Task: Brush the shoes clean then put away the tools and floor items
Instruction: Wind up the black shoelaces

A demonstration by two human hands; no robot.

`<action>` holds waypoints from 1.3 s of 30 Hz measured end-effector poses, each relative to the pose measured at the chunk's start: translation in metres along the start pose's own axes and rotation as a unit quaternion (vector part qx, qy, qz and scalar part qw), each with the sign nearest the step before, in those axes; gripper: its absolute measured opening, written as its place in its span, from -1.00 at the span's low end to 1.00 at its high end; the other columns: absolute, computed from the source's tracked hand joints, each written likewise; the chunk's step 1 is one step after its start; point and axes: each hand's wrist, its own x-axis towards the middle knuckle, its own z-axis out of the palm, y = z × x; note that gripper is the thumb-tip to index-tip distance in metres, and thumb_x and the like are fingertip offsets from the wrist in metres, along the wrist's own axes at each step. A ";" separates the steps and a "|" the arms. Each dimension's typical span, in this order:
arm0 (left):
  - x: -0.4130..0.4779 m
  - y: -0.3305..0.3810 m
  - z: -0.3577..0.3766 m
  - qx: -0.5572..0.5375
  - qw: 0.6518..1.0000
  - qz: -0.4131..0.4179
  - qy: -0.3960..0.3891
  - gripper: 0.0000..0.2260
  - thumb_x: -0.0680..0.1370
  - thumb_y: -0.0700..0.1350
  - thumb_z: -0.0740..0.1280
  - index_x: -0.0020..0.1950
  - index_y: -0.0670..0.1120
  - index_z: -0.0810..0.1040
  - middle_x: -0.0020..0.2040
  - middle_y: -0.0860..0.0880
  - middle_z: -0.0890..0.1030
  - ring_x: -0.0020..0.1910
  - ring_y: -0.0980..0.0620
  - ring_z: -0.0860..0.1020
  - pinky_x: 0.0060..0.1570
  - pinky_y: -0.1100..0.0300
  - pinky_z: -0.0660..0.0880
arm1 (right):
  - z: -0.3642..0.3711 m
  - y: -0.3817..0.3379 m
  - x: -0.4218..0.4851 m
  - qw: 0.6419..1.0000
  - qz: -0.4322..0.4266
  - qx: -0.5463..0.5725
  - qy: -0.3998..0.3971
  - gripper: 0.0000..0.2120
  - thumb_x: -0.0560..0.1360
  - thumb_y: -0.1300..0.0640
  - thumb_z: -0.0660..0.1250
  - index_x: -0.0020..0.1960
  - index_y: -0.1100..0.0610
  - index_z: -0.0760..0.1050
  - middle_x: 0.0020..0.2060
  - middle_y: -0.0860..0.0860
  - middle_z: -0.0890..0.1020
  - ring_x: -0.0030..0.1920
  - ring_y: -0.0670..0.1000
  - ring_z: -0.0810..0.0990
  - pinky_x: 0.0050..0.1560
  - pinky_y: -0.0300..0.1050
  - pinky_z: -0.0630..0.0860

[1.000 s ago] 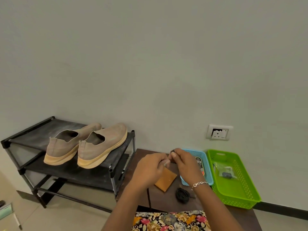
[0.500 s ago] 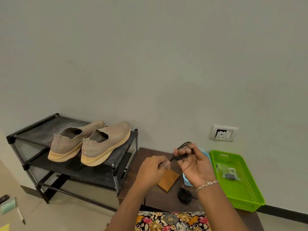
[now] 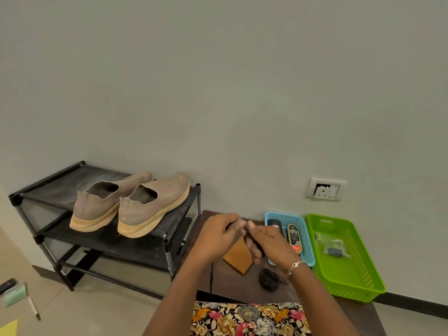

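A pair of tan slip-on shoes [image 3: 131, 206] with cream soles stands on the top shelf of a black shoe rack [image 3: 101, 243]. Over a dark wooden table [image 3: 232, 284], both hands work a black shoelace [image 3: 251, 240]. My left hand [image 3: 217, 236] pinches the lace near its tip. My right hand [image 3: 265, 242] has the lace wound around its fingers. One strand hangs down below my left wrist. A second black lace [image 3: 269, 279] lies coiled on the table beside a tan square cloth [image 3: 238, 257].
A blue basket [image 3: 306, 238] with polish bottles and a green basket [image 3: 349, 275] holding a small plastic bag stand on the table by the wall. On the floor at far left lie a pen [image 3: 34, 309], a green card [image 3: 14, 294] and a yellow sheet [image 3: 9, 328].
My right hand has come down from its raised position and turned palm down, closer to my left hand. The lace loop that stood above the fingers now sits wrapped around them.
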 end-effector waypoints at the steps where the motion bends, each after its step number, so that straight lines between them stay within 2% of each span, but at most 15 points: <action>1: 0.001 -0.001 0.001 -0.017 1.000 -0.006 0.006 -0.78 0.51 0.04 0.20 -0.34 0.13 0.48 -0.36 0.18 0.57 -0.27 0.08 0.55 -0.19 0.16 0.43 | 0.000 -0.004 -0.004 0.995 0.041 0.080 -0.032 -0.55 0.55 -0.10 0.10 -0.39 0.14 0.44 -0.63 -0.01 0.34 -0.58 -0.04 0.33 -0.37 -0.17 0.43; 5: 0.001 -0.007 0.013 -0.072 0.997 -0.013 0.026 -0.74 0.49 0.03 0.19 -0.40 0.13 0.46 -0.46 0.13 0.44 -0.39 0.16 0.39 -0.31 0.23 0.31 | 0.000 -0.014 -0.009 0.909 0.105 0.394 -0.083 -0.63 0.47 -0.03 0.17 -0.44 0.14 0.41 -0.66 -0.04 0.25 -0.64 -0.07 0.28 -0.48 -0.17 0.45; 9: -0.002 -0.010 0.020 -0.055 0.998 -0.019 0.016 -0.76 0.50 0.02 0.19 -0.35 0.07 0.47 -0.40 -0.02 0.46 -0.37 0.07 0.39 -0.30 0.16 0.31 | 0.000 -0.016 -0.003 0.820 0.040 0.571 0.017 -0.70 0.40 0.07 0.20 -0.45 0.17 0.48 -0.61 0.00 0.37 -0.58 -0.03 0.41 -0.39 -0.17 0.55; 12: -0.006 -0.012 0.020 0.004 1.000 -0.017 -0.001 -0.74 0.54 0.00 0.21 -0.36 0.11 0.44 -0.40 -0.08 0.47 -0.41 -0.01 0.38 -0.34 0.17 0.28 | -0.003 -0.011 0.005 0.771 -0.043 0.629 0.087 -0.84 0.24 0.09 0.39 -0.37 0.20 0.57 -0.46 0.07 0.54 -0.39 0.04 0.60 -0.22 -0.07 0.63; 14: -0.007 -0.012 0.020 0.045 0.998 -0.007 -0.032 -0.75 0.54 0.04 0.20 -0.35 0.11 0.43 -0.36 -0.13 0.53 -0.38 -0.05 0.43 -0.33 0.16 0.31 | -0.004 -0.004 0.011 0.795 -0.104 0.579 0.149 -0.83 0.29 0.09 0.39 -0.25 0.21 0.57 -0.38 0.08 0.61 -0.26 0.05 0.65 -0.14 -0.10 0.63; 17: -0.007 -0.008 0.019 0.059 0.997 0.027 -0.051 -0.76 0.54 0.09 0.18 -0.32 0.11 0.42 -0.36 -0.10 0.52 -0.38 -0.04 0.44 -0.34 0.15 0.30 | -0.007 0.008 0.015 0.929 -0.155 0.222 0.254 -0.76 0.59 0.19 0.11 -0.16 0.14 0.51 -0.31 0.02 0.66 -0.21 -0.06 0.63 -0.07 -0.17 0.54; 20: -0.003 0.001 0.014 0.038 0.998 0.045 -0.018 -0.77 0.55 0.02 0.19 -0.31 0.06 0.44 -0.39 0.07 0.53 -0.38 0.11 0.45 -0.33 0.24 0.31 | -0.008 0.014 0.011 0.965 -0.155 -0.114 0.177 -0.68 0.60 0.05 0.06 -0.24 0.04 0.48 -0.37 -0.07 0.59 -0.32 -0.18 0.55 -0.18 -0.25 0.44; 22: 0.000 0.004 0.012 0.025 0.999 0.044 -0.001 -0.77 0.55 -0.01 0.18 -0.31 0.07 0.42 -0.38 0.11 0.54 -0.35 0.12 0.47 -0.31 0.26 0.33 | -0.007 0.015 0.006 0.967 -0.129 -0.184 0.118 -0.60 0.54 -0.11 0.02 -0.33 0.03 0.45 -0.50 -0.07 0.51 -0.44 -0.17 0.47 -0.29 -0.29 0.37; 25: 0.003 0.003 0.010 0.005 0.999 0.037 0.016 -0.77 0.51 0.04 0.14 -0.32 0.05 0.42 -0.39 0.04 0.51 -0.34 0.08 0.47 -0.29 0.20 0.35 | -0.005 0.004 -0.002 0.998 -0.044 -0.005 0.039 -0.52 0.48 -0.19 0.07 -0.42 0.12 0.43 -0.65 -0.03 0.38 -0.58 -0.07 0.37 -0.42 -0.25 0.38; 27: 0.003 0.001 0.012 -0.022 0.999 0.029 0.025 -0.77 0.51 0.05 0.15 -0.34 0.07 0.42 -0.43 0.09 0.45 -0.39 0.15 0.41 -0.33 0.26 0.29 | -0.005 -0.005 -0.006 0.984 0.025 0.175 0.000 -0.53 0.47 -0.14 0.14 -0.47 0.14 0.40 -0.69 -0.02 0.29 -0.66 -0.07 0.28 -0.52 -0.25 0.36; 32: -0.001 -0.008 0.019 -0.038 0.998 0.013 0.040 -0.74 0.51 0.10 0.14 -0.37 0.10 0.39 -0.46 0.09 0.37 -0.43 0.16 0.33 -0.37 0.24 0.23 | -0.009 -0.016 -0.004 0.824 0.005 0.566 -0.012 -0.63 0.36 -0.05 0.40 -0.49 0.14 0.43 -0.68 -0.04 0.32 -0.64 -0.08 0.36 -0.47 -0.20 0.51; 34: -0.003 -0.010 0.022 -0.029 0.999 0.012 0.028 -0.74 0.51 0.08 0.15 -0.38 0.11 0.40 -0.46 0.05 0.36 -0.44 0.12 0.32 -0.37 0.21 0.22 | -0.011 -0.014 0.000 0.780 -0.062 0.623 0.008 -0.70 0.13 0.06 0.61 -0.42 0.18 0.51 -0.59 0.01 0.43 -0.53 -0.03 0.50 -0.33 -0.12 0.59; 36: -0.005 -0.009 0.025 -0.009 1.000 0.015 0.015 -0.74 0.51 0.07 0.15 -0.38 0.11 0.40 -0.45 -0.03 0.38 -0.44 0.07 0.33 -0.37 0.20 0.23 | -0.012 -0.010 0.005 0.762 -0.113 0.636 0.040 -0.66 0.04 0.09 0.64 -0.33 0.21 0.59 -0.44 0.08 0.58 -0.33 0.05 0.64 -0.17 -0.06 0.62; 37: -0.006 -0.008 0.025 0.005 1.000 0.019 0.008 -0.74 0.51 0.09 0.14 -0.37 0.11 0.39 -0.43 -0.07 0.41 -0.43 0.02 0.35 -0.36 0.19 0.25 | -0.011 -0.009 0.007 0.771 -0.127 0.621 0.062 -0.69 0.13 0.07 0.59 -0.26 0.22 0.61 -0.35 0.11 0.64 -0.23 0.07 0.67 -0.12 -0.07 0.62; 39: -0.005 -0.007 0.026 0.029 0.999 0.031 -0.003 -0.74 0.50 0.13 0.12 -0.36 0.12 0.39 -0.40 -0.12 0.47 -0.40 -0.05 0.41 -0.34 0.14 0.30 | -0.007 -0.005 0.009 0.846 -0.151 0.498 0.120 -0.80 0.45 0.08 0.32 -0.12 0.22 0.57 -0.23 0.12 0.68 -0.11 0.03 0.67 -0.06 -0.15 0.60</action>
